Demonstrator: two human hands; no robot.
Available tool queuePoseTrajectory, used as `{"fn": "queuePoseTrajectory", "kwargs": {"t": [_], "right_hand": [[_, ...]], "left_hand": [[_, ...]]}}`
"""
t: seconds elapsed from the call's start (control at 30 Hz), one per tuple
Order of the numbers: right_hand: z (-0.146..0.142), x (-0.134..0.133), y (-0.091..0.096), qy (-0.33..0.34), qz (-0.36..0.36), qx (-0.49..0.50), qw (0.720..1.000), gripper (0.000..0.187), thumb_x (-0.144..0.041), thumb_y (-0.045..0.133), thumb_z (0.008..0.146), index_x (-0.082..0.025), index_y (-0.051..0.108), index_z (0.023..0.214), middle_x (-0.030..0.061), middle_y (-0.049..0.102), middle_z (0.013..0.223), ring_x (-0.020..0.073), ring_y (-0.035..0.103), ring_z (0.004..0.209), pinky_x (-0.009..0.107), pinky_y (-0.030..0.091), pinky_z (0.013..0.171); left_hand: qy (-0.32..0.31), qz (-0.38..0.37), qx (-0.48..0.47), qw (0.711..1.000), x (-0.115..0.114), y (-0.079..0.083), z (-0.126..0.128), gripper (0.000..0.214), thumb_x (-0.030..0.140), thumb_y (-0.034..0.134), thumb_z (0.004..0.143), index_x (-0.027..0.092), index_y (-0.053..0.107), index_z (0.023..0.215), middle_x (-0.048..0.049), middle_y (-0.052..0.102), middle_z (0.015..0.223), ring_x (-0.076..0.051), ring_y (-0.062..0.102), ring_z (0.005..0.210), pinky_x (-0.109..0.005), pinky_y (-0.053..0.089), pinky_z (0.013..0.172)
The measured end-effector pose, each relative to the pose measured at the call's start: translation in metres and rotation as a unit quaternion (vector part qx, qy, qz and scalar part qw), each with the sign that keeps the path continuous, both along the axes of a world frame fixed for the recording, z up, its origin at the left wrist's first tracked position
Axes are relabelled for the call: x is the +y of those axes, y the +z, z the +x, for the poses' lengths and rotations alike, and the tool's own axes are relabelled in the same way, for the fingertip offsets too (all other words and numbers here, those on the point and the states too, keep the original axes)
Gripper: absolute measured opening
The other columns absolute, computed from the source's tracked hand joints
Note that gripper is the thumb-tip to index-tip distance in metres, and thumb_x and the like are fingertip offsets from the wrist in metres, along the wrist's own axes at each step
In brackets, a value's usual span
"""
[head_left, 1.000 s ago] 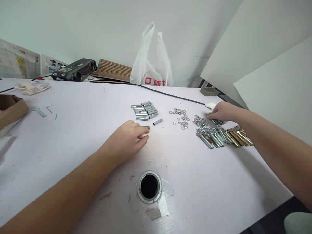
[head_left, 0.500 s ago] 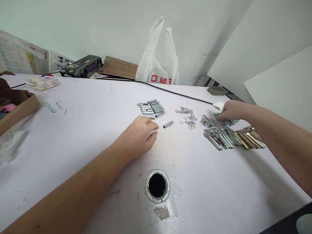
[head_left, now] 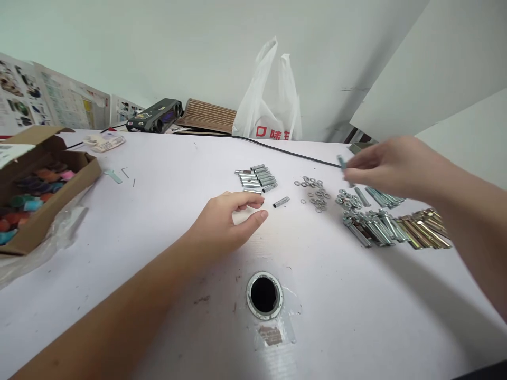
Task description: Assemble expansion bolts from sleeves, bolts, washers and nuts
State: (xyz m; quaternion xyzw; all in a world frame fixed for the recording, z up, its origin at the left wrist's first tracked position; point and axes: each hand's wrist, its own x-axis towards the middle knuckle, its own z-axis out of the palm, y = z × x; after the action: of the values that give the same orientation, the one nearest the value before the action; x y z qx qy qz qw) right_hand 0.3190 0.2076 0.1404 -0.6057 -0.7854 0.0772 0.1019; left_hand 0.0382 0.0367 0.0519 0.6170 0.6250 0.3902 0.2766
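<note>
My left hand [head_left: 233,219] hovers over the table with thumb and fingers apart and nothing visible between them. Just beyond its fingertips lies a single metal sleeve [head_left: 281,201], with a pile of similar sleeves [head_left: 259,178] behind. My right hand [head_left: 380,166], raised at the right, pinches a silver bolt [head_left: 341,160], slightly blurred. Below that hand are loose bolts [head_left: 382,197], one bolt lying apart from them, and a heap of nuts [head_left: 348,199]. Washers [head_left: 312,192] are scattered left of the nuts. Silver expansion bolts [head_left: 372,228] and brass-coloured ones [head_left: 425,229] lie nearer me.
A round hole with a metal rim [head_left: 248,295] opens in the white table in front. An open cardboard box [head_left: 89,171] of colourful pieces stands at left, beside a small wrench [head_left: 114,176]. A black cable [head_left: 293,154] and white plastic bag [head_left: 253,113] are at the back.
My right hand has lifted from the bolt pile, moving up with a bolt. My left hand's fingers have spread apart. The view has shifted left, showing more of the box.
</note>
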Motion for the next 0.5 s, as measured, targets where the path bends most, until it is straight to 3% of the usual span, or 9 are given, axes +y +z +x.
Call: {"fn": "queuePoseTrajectory", "kwargs": {"t": [0.07,0.13,0.2,0.3,0.4,0.43,0.5], "right_hand": [[-0.039,-0.036,-0.005,0.171,-0.061,0.142,0.973,0.011,-0.024,0.076,0.084,-0.019,0.079,0.075,0.0037,0.064,0.069,0.013,0.05,0.061,0.031,0.037,0.057],[-0.075,-0.059,-0.019,0.308,-0.134,0.234,0.912,0.018,-0.028,0.076,0.083,-0.019,0.073,0.068,0.0004,0.056,0.063,0.0105,0.043,0.06,0.029,0.032,0.056],[-0.101,-0.066,-0.035,0.362,-0.186,0.305,0.861,0.014,-0.029,0.077,0.084,-0.018,0.079,0.076,0.0007,0.064,0.068,0.0112,0.048,0.064,0.028,0.036,0.059],[-0.118,-0.06,-0.052,0.388,-0.224,0.369,0.815,0.016,-0.032,0.079,0.086,-0.016,0.084,0.087,0.0034,0.076,0.085,0.014,0.059,0.075,0.028,0.045,0.069],[-0.112,-0.05,-0.057,0.403,-0.263,0.366,0.797,0.02,-0.036,0.078,0.09,-0.017,0.083,0.089,0.0022,0.076,0.086,0.014,0.06,0.078,0.028,0.047,0.073],[-0.108,-0.047,-0.056,0.414,-0.262,0.344,0.801,0.022,-0.037,0.075,0.092,-0.017,0.083,0.091,0.0014,0.075,0.085,0.0137,0.059,0.076,0.028,0.046,0.072],[-0.096,-0.04,-0.049,0.421,-0.214,0.275,0.837,0.025,-0.039,0.069,0.096,-0.02,0.085,0.097,0.0004,0.073,0.082,0.014,0.057,0.071,0.029,0.045,0.069]], "left_hand": [[-0.031,-0.004,-0.087,0.996,-0.001,0.001,0.002,0.057,0.059,0.077,0.096,0.025,0.078,0.143,-0.007,0.081,0.137,-0.03,0.075,0.127,-0.043,0.06,0.111],[-0.062,0.016,-0.142,0.988,-0.001,0.002,0.0,0.055,0.059,0.077,0.098,0.023,0.081,0.139,-0.0072,0.083,0.133,-0.03,0.075,0.126,-0.042,0.059,0.11],[-0.057,0.045,-0.173,0.982,-0.001,0.001,-0.005,0.046,0.057,0.079,0.098,0.022,0.086,0.126,-0.0063,0.086,0.126,-0.03,0.076,0.123,-0.041,0.06,0.108],[-0.032,0.075,-0.199,0.977,0.0,-0.003,-0.016,0.039,0.05,0.088,0.091,0.024,0.089,0.12,-0.0046,0.087,0.123,-0.029,0.077,0.121,-0.039,0.06,0.107],[-0.02,0.072,-0.206,0.976,0.005,-0.008,-0.02,0.033,0.044,0.093,0.086,0.025,0.091,0.113,-0.0034,0.088,0.117,-0.027,0.079,0.114,-0.038,0.061,0.107],[-0.001,0.073,-0.208,0.975,0.008,-0.009,-0.02,0.032,0.044,0.095,0.084,0.024,0.092,0.11,-0.0032,0.088,0.115,-0.026,0.08,0.112,-0.038,0.061,0.107],[0.055,0.071,-0.204,0.975,0.013,-0.01,-0.021,0.035,0.042,0.097,0.08,0.023,0.092,0.108,-0.0041,0.089,0.111,-0.026,0.08,0.107,-0.039,0.062,0.106]]}}
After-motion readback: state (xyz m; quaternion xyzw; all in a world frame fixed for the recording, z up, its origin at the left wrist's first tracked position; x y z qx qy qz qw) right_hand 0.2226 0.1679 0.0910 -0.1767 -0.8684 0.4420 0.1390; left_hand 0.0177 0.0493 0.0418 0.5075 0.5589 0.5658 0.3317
